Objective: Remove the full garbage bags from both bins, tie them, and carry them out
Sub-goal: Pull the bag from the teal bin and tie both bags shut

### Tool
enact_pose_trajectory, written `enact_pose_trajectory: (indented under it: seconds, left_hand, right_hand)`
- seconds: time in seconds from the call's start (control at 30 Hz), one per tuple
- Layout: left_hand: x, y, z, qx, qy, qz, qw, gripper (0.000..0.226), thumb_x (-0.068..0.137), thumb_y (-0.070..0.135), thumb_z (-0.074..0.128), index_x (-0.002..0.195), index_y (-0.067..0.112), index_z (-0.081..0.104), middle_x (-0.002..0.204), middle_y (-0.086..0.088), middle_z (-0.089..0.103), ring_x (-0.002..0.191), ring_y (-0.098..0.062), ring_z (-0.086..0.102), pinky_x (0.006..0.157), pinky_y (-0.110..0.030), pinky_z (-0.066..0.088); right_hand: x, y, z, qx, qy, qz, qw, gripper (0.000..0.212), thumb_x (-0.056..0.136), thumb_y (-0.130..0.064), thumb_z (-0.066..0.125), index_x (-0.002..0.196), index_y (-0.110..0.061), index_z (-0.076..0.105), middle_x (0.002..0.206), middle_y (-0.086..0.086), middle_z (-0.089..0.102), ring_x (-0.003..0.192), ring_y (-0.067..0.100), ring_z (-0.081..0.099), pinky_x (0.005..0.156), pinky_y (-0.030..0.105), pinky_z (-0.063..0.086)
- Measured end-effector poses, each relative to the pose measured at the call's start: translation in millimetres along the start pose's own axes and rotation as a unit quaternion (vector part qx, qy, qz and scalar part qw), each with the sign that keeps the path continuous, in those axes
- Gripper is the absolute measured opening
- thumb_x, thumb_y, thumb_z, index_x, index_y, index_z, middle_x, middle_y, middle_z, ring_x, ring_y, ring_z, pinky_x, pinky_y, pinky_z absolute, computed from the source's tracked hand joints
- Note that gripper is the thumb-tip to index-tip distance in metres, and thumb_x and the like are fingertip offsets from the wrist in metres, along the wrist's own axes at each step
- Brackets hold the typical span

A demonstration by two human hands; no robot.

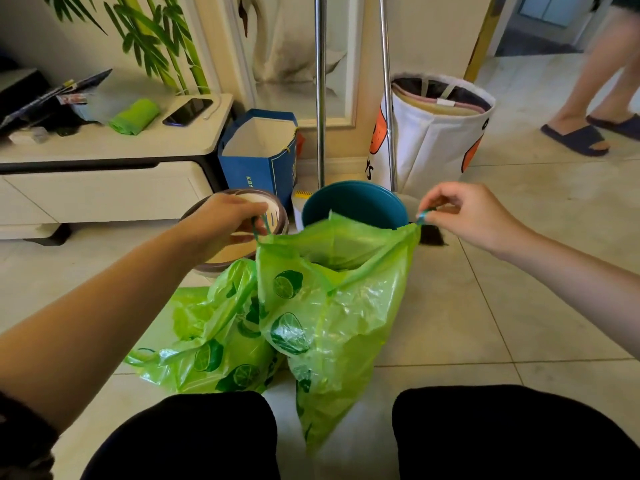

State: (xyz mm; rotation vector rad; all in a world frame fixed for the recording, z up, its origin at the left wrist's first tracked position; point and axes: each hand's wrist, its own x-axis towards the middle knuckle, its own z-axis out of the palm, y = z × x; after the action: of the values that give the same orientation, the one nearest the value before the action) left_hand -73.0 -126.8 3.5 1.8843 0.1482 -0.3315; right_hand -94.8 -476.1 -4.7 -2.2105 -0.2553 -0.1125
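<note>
A green garbage bag (pixel 332 306) printed with lime slices hangs in front of me, its mouth stretched wide. My left hand (pixel 225 220) pinches the dark green drawstring at the bag's left corner. My right hand (pixel 464 213) pinches the drawstring at the right corner. A second green garbage bag (pixel 214 344) lies slumped on the floor to the left, touching the first. Behind them stand a teal bin (pixel 356 202) and a brown-rimmed bin (pixel 277 211), the latter partly hidden by my left hand.
A white low cabinet (pixel 114 174) at the left holds a phone (pixel 187 110) and a green bag roll (pixel 135 116). A blue paper bag (pixel 259 157), two metal poles (pixel 320 98) and a white fabric hamper (pixel 436 133) line the wall. Another person's feet in slippers (pixel 575 138) are at the far right.
</note>
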Motion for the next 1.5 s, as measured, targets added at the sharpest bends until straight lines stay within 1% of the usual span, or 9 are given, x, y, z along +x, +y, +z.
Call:
enact_pose_trajectory:
  seconds: [0.23, 0.37, 0.53, 0.77, 0.97, 1.1, 1.2, 1.3, 1.5]
  left_hand:
    - [-10.0, 31.0, 32.5, 0.014, -0.03, 0.109, 0.993, 0.024, 0.09, 0.025, 0.063, 0.068, 0.016, 0.059, 0.063, -0.002, 0.059, 0.065, -0.018, 0.053, 0.074, -0.037, 0.045]
    - [-15.2, 34.6, 48.0, 0.0, -0.045, 0.125, 0.991, 0.017, 0.09, 0.019, 0.063, 0.073, 0.015, 0.061, 0.064, -0.003, 0.059, 0.06, -0.014, 0.053, 0.071, -0.035, 0.043]
    - [-24.2, 46.0, 68.0, 0.036, -0.07, 0.163, 0.984, 0.005, 0.088, 0.012, 0.065, 0.084, 0.015, 0.064, 0.069, -0.001, 0.063, 0.064, -0.013, 0.058, 0.06, -0.021, 0.047]
    - [-24.4, 34.4, 80.2, 0.04, -0.021, 0.185, 0.982, 0.004, 0.084, 0.011, 0.069, 0.086, 0.013, 0.072, 0.08, -0.006, 0.069, 0.066, -0.007, 0.062, 0.062, -0.015, 0.05]
    - [-24.5, 25.2, 81.5, 0.094, -0.022, 0.21, 0.973, 0.009, 0.078, 0.013, 0.076, 0.087, 0.012, 0.075, 0.078, 0.001, 0.072, 0.067, -0.001, 0.063, 0.069, -0.014, 0.053]
    - [-20.8, 11.2, 78.8, 0.108, -0.023, 0.195, 0.975, 0.032, 0.072, 0.022, 0.082, 0.099, 0.012, 0.068, 0.093, -0.002, 0.07, 0.081, -0.002, 0.064, 0.074, -0.014, 0.052]
    - [-18.4, -7.0, 83.7, 0.17, -0.097, 0.147, 0.969, 0.067, 0.069, 0.031, 0.083, 0.128, 0.019, 0.053, 0.126, 0.004, 0.059, 0.113, -0.006, 0.055, 0.096, -0.024, 0.046]
    - [-20.0, -19.6, 99.6, 0.17, -0.154, 0.144, 0.963, 0.081, 0.07, 0.03, 0.082, 0.14, 0.022, 0.042, 0.136, 0.009, 0.049, 0.121, -0.004, 0.043, 0.102, -0.023, 0.034]
    - [-15.9, -24.9, 132.0, 0.056, -0.141, 0.17, 0.974, 0.044, 0.073, 0.022, 0.082, 0.113, 0.016, 0.064, 0.11, 0.004, 0.067, 0.096, 0.005, 0.06, 0.079, -0.006, 0.046]
  right_hand:
    - [14.5, -49.4, 21.9, 0.046, -0.016, -0.069, 0.996, 0.022, 0.083, -0.004, 0.064, 0.077, -0.026, 0.062, 0.066, -0.011, 0.065, 0.055, 0.001, 0.059, 0.059, 0.014, 0.046]
    - [17.7, -60.9, 29.0, 0.026, -0.042, -0.092, 0.995, 0.02, 0.075, -0.013, 0.074, 0.081, -0.029, 0.064, 0.08, 0.007, 0.066, 0.072, 0.024, 0.062, 0.071, 0.036, 0.052]
    - [19.6, -81.6, 30.7, 0.019, -0.023, -0.134, 0.99, 0.025, 0.074, -0.006, 0.073, 0.091, -0.021, 0.065, 0.072, -0.005, 0.054, 0.065, 0.011, 0.048, 0.064, 0.025, 0.042]
    - [21.2, -72.3, 46.9, -0.029, -0.104, -0.052, 0.993, 0.023, 0.075, -0.01, 0.076, 0.096, -0.015, 0.068, 0.065, -0.008, 0.057, 0.052, -0.001, 0.048, 0.061, 0.027, 0.043]
    - [21.1, -61.0, 59.4, -0.047, -0.149, -0.032, 0.987, 0.016, 0.077, -0.003, 0.069, 0.089, -0.013, 0.071, 0.075, -0.001, 0.066, 0.062, 0.009, 0.054, 0.064, 0.028, 0.045]
    - [19.3, -57.1, 57.8, -0.05, -0.169, -0.02, 0.984, 0.012, 0.08, -0.008, 0.069, 0.08, -0.021, 0.068, 0.078, -0.003, 0.068, 0.067, 0.011, 0.059, 0.066, 0.031, 0.049]
    - [13.3, -57.5, 56.6, -0.022, -0.196, -0.013, 0.98, 0.018, 0.082, -0.006, 0.067, 0.076, -0.023, 0.063, 0.079, -0.004, 0.067, 0.071, 0.01, 0.06, 0.069, 0.032, 0.05]
    - [13.6, -63.4, 55.6, 0.026, -0.188, 0.001, 0.982, 0.014, 0.081, 0.0, 0.065, 0.079, -0.014, 0.063, 0.084, 0.01, 0.07, 0.078, 0.016, 0.063, 0.08, 0.038, 0.052]
    - [16.0, -74.9, 57.8, 0.081, -0.17, 0.028, 0.982, 0.019, 0.081, 0.006, 0.054, 0.08, -0.012, 0.058, 0.064, 0.006, 0.061, 0.056, 0.011, 0.056, 0.054, 0.029, 0.044]
